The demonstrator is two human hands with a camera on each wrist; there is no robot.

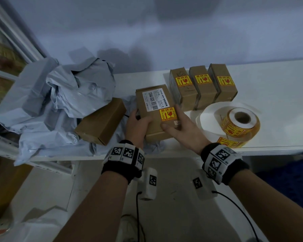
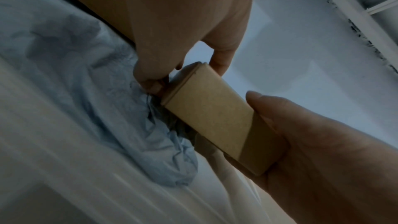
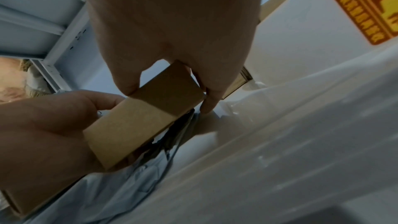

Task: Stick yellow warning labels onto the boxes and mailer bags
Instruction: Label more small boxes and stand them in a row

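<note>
A brown cardboard box (image 1: 151, 102) with a white barcode sticker sits mid-table, its near end over the grey mailer bags (image 1: 68, 95). A yellow warning label (image 1: 166, 114) is stuck on its near right corner. My left hand (image 1: 138, 119) grips the box's left side. My right hand (image 1: 177, 119) grips the right side, thumb along the near edge just below the label. The left wrist view shows the box's end face (image 2: 211, 113) between my left fingers (image 2: 150, 81) and the right thumb. The right wrist view shows that box (image 3: 146, 122) from the other side.
Three labelled boxes (image 1: 202, 86) stand in a row at the back right. The label roll (image 1: 241, 123) lies at the right, with a loose label (image 1: 231, 142) by the table's front edge (image 1: 269, 149). A plain brown box (image 1: 101, 121) lies left of my hands among the bags.
</note>
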